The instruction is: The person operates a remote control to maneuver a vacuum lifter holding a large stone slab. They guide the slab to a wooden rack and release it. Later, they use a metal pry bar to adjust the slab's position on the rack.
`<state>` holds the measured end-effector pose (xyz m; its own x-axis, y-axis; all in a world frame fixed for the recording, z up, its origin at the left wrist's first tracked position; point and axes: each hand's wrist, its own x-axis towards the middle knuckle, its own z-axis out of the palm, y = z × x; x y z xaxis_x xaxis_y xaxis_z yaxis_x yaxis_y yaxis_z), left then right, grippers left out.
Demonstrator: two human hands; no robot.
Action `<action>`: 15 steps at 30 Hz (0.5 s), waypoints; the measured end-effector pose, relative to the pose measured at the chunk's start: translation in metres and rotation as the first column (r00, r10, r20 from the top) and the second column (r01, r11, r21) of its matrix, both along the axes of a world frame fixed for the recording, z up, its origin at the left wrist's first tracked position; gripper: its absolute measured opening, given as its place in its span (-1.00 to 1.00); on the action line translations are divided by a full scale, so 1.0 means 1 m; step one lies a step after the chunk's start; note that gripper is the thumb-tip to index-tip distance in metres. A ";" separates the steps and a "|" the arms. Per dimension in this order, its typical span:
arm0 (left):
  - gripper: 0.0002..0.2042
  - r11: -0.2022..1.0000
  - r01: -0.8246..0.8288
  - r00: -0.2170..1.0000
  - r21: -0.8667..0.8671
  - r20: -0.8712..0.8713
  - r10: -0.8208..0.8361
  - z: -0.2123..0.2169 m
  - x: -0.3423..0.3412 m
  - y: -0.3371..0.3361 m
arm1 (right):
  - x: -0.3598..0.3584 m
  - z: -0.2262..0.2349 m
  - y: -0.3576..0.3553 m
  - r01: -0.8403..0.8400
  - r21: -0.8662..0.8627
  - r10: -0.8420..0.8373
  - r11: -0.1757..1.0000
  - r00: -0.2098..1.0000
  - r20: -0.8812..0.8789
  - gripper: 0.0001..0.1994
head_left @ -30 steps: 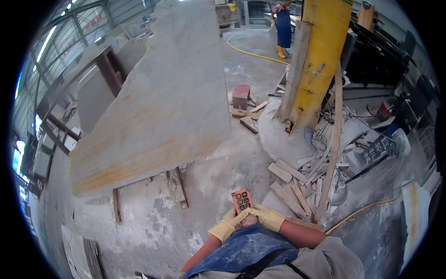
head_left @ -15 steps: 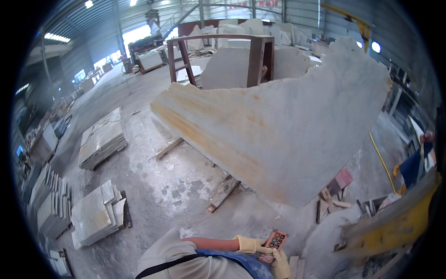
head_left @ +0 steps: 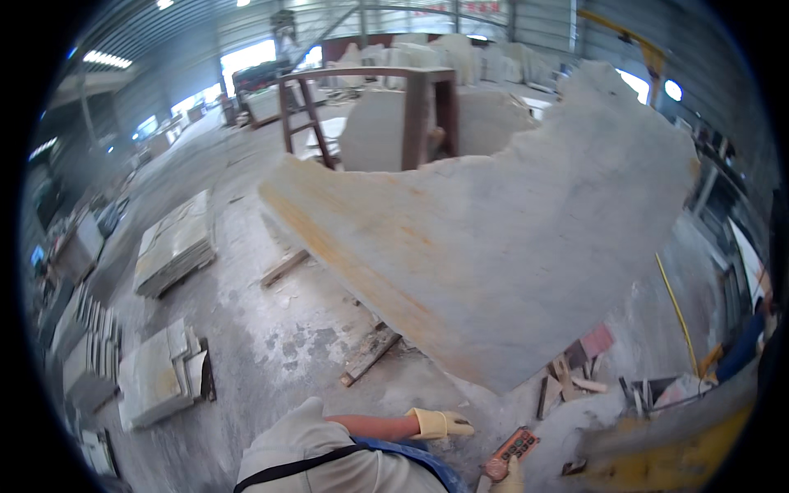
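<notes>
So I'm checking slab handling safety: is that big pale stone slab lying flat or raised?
Raised and tilted: the big pale stone slab has only its low point near the wooden scraps; whether it touches the floor, cannot tell.

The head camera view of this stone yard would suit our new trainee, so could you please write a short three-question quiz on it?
1. True or false: the big stone slab lies flat on the floor.
2. Which hand holds the orange remote control? A) left hand B) right hand C) neither
3. Fill in: the left hand wears a yellow ____.

Key
1. False: it stands tilted, its lower edge down by the wooden battens.
2. B: the right hand, at the picture's lower edge, grips it, while the left is held out apart from it.
3. Glove.
</notes>
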<state>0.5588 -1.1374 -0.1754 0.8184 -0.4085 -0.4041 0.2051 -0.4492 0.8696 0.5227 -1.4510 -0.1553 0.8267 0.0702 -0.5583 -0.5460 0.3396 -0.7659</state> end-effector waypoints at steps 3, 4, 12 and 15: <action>-0.49 0.818 0.301 0.869 0.491 0.213 -0.447 0.013 0.015 0.043 | 0.027 0.006 -0.048 -0.022 -0.353 0.054 0.935 0.995 0.081 -0.37; -0.52 0.854 0.286 0.939 0.434 0.051 -0.340 -0.020 0.018 0.064 | 0.042 0.031 -0.053 -0.035 -0.456 0.055 0.889 0.998 0.031 -0.28; -0.52 0.627 0.524 0.825 0.577 -0.161 -0.542 -0.121 0.086 0.142 | 0.134 0.204 -0.197 0.402 -0.803 -0.082 0.439 0.908 0.410 -0.35; -0.55 0.801 0.387 0.922 0.458 -0.162 -0.353 -0.109 0.106 0.127 | 0.135 0.287 -0.245 0.534 -0.825 -0.150 0.183 0.845 0.514 -0.36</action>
